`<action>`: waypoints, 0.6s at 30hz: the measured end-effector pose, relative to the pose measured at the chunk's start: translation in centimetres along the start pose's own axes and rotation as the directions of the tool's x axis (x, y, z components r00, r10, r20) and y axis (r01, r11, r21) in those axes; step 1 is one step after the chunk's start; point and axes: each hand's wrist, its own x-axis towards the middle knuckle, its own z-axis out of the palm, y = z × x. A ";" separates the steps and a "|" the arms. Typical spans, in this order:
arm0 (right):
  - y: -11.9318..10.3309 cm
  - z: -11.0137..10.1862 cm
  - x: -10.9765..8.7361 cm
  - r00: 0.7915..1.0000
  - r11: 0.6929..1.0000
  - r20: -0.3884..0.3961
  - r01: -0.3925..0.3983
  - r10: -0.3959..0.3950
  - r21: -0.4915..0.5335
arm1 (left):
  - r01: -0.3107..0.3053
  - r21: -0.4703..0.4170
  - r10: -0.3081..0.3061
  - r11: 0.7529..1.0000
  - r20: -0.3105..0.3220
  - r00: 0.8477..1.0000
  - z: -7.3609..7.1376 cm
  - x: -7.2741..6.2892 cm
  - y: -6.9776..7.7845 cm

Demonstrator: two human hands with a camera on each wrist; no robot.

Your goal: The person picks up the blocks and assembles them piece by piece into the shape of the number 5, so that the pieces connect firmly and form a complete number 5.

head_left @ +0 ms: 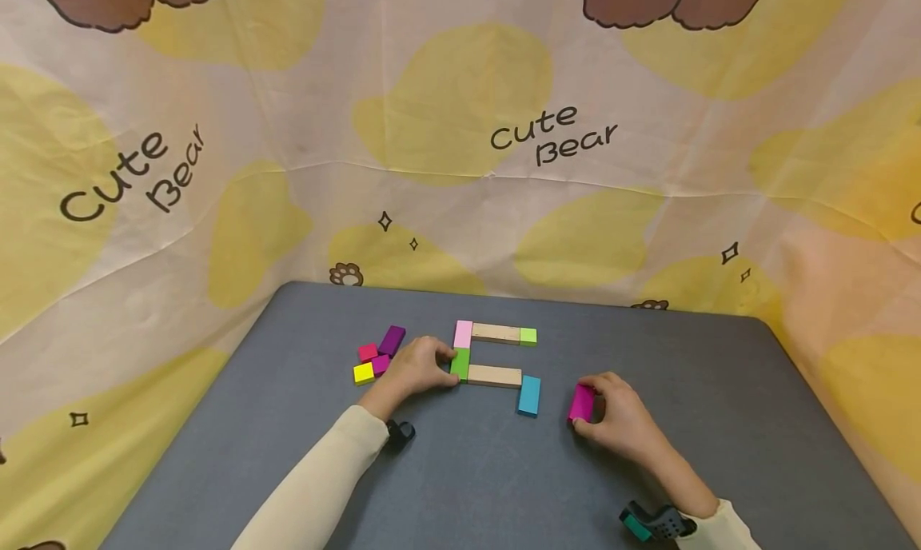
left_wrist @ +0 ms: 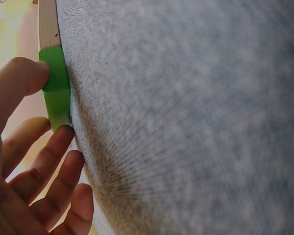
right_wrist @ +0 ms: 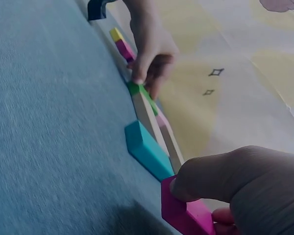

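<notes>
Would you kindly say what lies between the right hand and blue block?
In the head view, the magenta block the right hand pinches, then bare table.

Magenta block (head_left: 581,404), green block (head_left: 460,364), blue block (head_left: 528,396), grey tabletop (head_left: 475,478), yellow-blotched pink backdrop (head_left: 446,102)

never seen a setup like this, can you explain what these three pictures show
No machine, just a person's left hand and right hand, both bare, at a grey table. The wide picture is from a head camera; the others are from wrist cameras. The left hand pinches a green rectangular block; the right holds a magenta rectangular block. Also on the table: a pink rectangular block, two long wooden blocks, a small lime block, a blue rectangular block and, at left, purple, red, magenta and yellow blocks.
</notes>
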 end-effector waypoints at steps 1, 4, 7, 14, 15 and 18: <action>-0.2 0.1 0.0 1.000 1.000 0.005 -0.003 0.003 -0.001 | 0.002 0.001 -0.002 1.000 -0.001 1.000 0.0 0.0 0.0; -0.7 0.6 0.0 0.999 1.000 0.031 -0.009 0.009 -0.001 | 0.001 0.001 -0.001 1.000 -0.004 1.000 0.1 0.0 -0.1; -1.2 0.8 0.0 0.998 1.000 0.057 -0.011 0.011 0.008 | -0.001 -0.002 0.001 1.000 -0.004 1.000 0.1 -0.1 -0.1; -2.7 1.4 0.1 0.994 0.999 0.113 -0.009 0.005 0.038 | -0.010 0.001 0.010 1.000 -0.010 1.000 0.1 -0.1 -0.1; -2.9 1.5 0.1 0.993 0.999 0.120 -0.008 0.002 0.046 | -0.007 0.003 0.007 1.000 -0.010 1.000 0.1 0.0 0.0; -3.5 1.7 0.0 0.991 0.997 0.132 -0.002 -0.008 0.077 | 0.002 0.002 -0.002 1.000 -0.005 1.000 0.0 0.0 0.0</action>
